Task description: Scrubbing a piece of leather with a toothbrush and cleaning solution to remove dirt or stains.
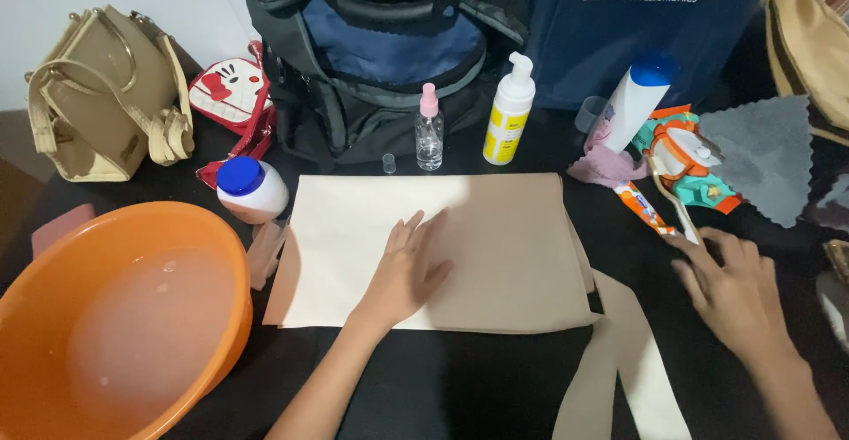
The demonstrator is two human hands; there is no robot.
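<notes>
Flat on the dark worktop lies a beige cloth bag, centre frame. Left hand rests on it, grip apart, palm down. Right hand touches a brush handle just right of the bag, fingers loose, not clamped. Orange basin of water sits far left; spray bottle behind.

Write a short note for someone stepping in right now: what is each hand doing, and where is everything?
Left hand: open, palm flat on the flat beige fabric tote bag at table centre.
Right hand: open, fingertips at the thin wooden-handled brush right of the bag, not gripping.
Orange plastic basin of water: front left.
Clear spray bottle and white pump bottle: upright behind the bag.
Bag looks dry and unscrubbed.
</notes>
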